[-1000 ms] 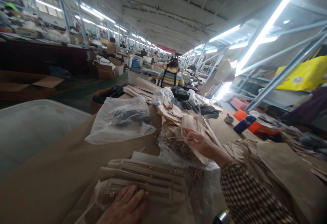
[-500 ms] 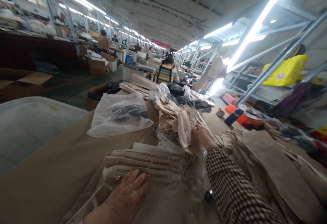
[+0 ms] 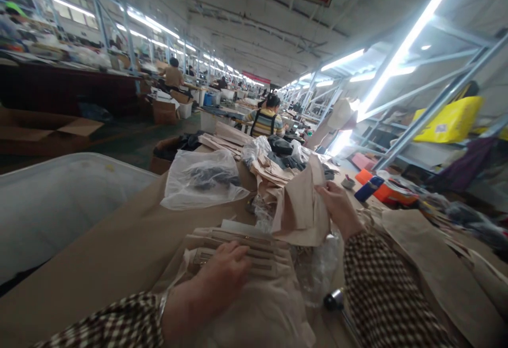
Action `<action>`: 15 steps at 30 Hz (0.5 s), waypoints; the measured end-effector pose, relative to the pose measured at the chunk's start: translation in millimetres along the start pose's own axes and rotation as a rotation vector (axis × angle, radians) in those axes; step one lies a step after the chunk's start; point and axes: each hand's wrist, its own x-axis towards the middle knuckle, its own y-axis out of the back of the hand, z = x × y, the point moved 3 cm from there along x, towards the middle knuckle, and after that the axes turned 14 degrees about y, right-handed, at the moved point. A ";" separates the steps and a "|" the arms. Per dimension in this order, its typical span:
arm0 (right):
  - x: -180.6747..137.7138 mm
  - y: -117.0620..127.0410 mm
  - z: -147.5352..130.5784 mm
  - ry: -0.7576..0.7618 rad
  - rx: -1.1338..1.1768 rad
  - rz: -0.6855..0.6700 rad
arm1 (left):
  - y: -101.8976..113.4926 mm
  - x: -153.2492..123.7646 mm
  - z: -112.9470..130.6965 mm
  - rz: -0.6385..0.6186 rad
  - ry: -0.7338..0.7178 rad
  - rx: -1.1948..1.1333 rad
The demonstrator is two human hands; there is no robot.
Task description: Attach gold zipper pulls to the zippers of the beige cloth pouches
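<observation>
My right hand [image 3: 336, 204] is closed on the upper right edge of a beige fabric piece [image 3: 304, 207], thumb and fingers pinching it. The piece hangs upright above a pile of beige cut pieces [image 3: 270, 170]. My left hand [image 3: 225, 274] is over a stack of beige fabric panels [image 3: 264, 279] with long zipper-like slots, its fingers slightly bent and blurred by motion. Beneath the hanging piece, clear plastic wrap [image 3: 319, 268] lies crumpled. A small black-and-silver cylindrical object [image 3: 334, 299] lies by my right sleeve.
A plastic bag with dark contents [image 3: 206, 178] lies left of the pile. Large beige pieces [image 3: 420, 247] are heaped at right, with a blue box [image 3: 369, 188] behind them. A white bin [image 3: 75, 194] stands at left. A person in a striped top [image 3: 264, 120] sits ahead.
My right hand has lifted a beige piece off the pile, and it now stands up in the grip. My left hand has shifted up and right over the slotted panels. The view has turned slightly.
</observation>
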 end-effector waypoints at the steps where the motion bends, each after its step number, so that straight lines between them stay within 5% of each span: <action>1: -9.4 2.3 -18.4 0.058 0.000 0.005 | 15.4 7.1 13.9 0.047 -0.007 -0.154; 4: -48.8 -4.9 -72.5 0.243 -0.007 0.040 | 48.5 31.3 51.5 0.136 0.009 -0.679; 9: -111.3 -45.1 -112.4 0.336 0.343 -0.140 | 48.8 52.3 77.9 -0.135 0.085 -1.422; 12: -127.2 -52.1 -107.0 0.351 0.492 -0.263 | 39.0 47.5 70.6 -0.252 0.149 -1.600; 15: -129.2 -34.2 -102.3 0.556 0.290 -0.228 | 36.3 39.7 60.4 -0.278 0.232 -1.574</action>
